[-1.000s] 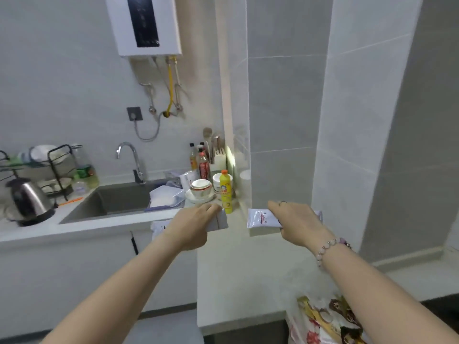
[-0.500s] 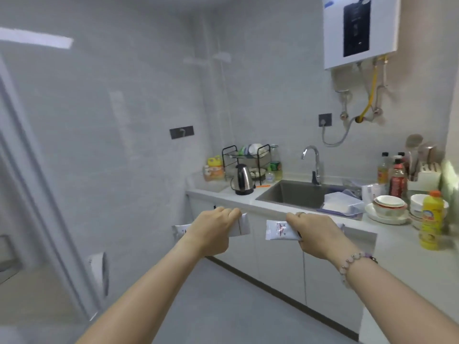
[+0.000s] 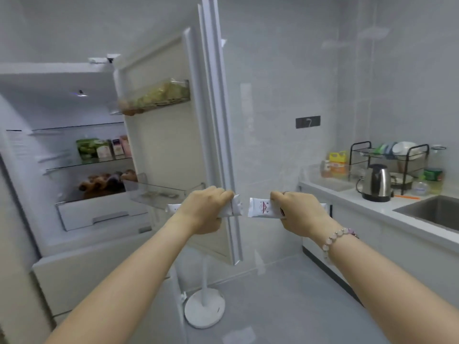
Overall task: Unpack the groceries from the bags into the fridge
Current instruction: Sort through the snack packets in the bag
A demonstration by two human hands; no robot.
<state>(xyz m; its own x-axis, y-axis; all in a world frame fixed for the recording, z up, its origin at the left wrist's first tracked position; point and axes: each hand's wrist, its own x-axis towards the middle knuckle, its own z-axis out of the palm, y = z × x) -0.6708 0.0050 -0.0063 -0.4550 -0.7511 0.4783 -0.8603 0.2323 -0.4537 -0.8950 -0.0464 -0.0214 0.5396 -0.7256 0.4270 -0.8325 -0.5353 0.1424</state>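
Fingers (image 3: pixel 218 194) of the left hand (image 3: pixel 205 211) curl over the top of the left packet (image 3: pixel 236 209). This white packet is held level just in front of the lower part of the open fridge door (image 3: pixel 171 150), with both its ends sticking out of the fist. The right hand (image 3: pixel 299 213), with a bead bracelet (image 3: pixel 339 236) at the wrist, grips the right packet (image 3: pixel 260 208) the same way, just right of the door's outer edge. That packet is white with a red printed mark. The packets' near ends are close but not touching.

Left of the door, the fridge (image 3: pixel 24 170) stands open and lit. On the door itself, an upper bin (image 3: pixel 159 96) holds blurred yellow-green produce. A clear lower bin (image 3: pixel 151 192) sits just left of the left hand. Further left of the door, a glass shelf carries green and pink cartons (image 3: pixel 101 148). Under it lie what look like brown rounded items (image 3: pixel 101 183), above a white drawer (image 3: pixel 99 214).

Below the door, a round white stand base (image 3: pixel 205 309) rests on the floor. Well to the right of the door, a kettle (image 3: pixel 376 182), a dish rack (image 3: pixel 392 155) and a sink (image 3: pixel 434 211) share the counter (image 3: pixel 367 207).
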